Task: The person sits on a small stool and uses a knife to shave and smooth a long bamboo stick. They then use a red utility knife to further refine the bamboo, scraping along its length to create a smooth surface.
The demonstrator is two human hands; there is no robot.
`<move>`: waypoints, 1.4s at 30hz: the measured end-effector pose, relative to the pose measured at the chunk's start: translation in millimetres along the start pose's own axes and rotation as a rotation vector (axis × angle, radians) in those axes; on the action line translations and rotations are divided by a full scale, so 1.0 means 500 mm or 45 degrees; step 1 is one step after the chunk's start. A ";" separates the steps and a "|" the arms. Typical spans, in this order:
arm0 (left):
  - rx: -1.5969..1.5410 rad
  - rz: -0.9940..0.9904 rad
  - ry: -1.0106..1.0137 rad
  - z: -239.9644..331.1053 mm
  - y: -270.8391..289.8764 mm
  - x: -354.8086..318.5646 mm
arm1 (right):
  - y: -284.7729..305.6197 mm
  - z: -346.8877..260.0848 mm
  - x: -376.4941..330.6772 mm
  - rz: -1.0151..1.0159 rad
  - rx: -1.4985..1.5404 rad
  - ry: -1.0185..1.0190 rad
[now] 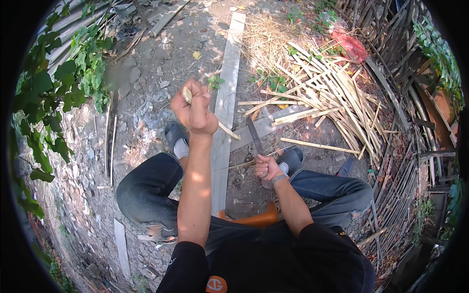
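A thin bamboo strip (222, 128) runs between both hands: the raised left hand (194, 110) is clenched around its upper end, while the right hand (266, 167), lower down, grips a dark blade (254, 136). Beyond the right hand lies a heap of split bamboo slats (327, 95); a grey plank (225, 97) stretches ahead between the hands.

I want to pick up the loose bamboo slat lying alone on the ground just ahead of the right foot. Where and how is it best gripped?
Probably take the long pale bamboo slat near its middle, reaching down from above with fingers across its narrow width. It lies flat and roughly sideways on the dirt, apart from the heap of split bamboo strips, so the middle is unobstructed and should balance.
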State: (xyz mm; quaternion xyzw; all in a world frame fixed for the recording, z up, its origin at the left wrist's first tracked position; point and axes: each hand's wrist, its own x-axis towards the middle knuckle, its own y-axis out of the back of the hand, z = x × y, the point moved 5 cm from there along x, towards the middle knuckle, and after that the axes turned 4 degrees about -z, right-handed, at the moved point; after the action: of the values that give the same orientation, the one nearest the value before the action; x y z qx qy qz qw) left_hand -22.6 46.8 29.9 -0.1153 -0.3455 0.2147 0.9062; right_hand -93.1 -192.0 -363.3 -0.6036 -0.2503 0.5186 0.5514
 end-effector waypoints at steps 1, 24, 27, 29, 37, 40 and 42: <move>-0.025 0.013 0.023 -0.005 0.007 0.004 | -0.015 -0.031 -0.010 -0.016 -0.071 0.090; -0.020 0.010 -0.053 -0.046 -0.023 0.026 | 0.240 0.092 0.066 1.569 -1.900 0.413; -0.147 -0.001 0.084 -0.029 0.018 0.025 | 0.180 0.128 0.114 1.300 -1.070 0.088; -0.186 -0.006 0.029 -0.027 0.025 0.037 | 0.145 0.099 0.121 0.600 -0.482 -0.043; -0.113 0.005 -0.071 0.006 0.042 0.021 | -0.009 -0.146 -0.046 0.902 -1.194 0.234; -0.046 -0.002 -0.067 0.018 0.033 0.025 | -0.124 -0.176 -0.071 0.876 -2.082 0.878; -0.005 0.024 -0.042 0.014 0.031 0.017 | -0.210 -0.150 -0.072 0.929 -2.176 0.937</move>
State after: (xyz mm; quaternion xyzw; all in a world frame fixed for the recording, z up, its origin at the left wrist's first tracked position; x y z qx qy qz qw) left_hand -26.2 64.7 34.5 -0.1169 -0.3595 0.2245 0.8981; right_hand -9.0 -226.0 -264.4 -0.9605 -0.1523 0.0828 -0.2177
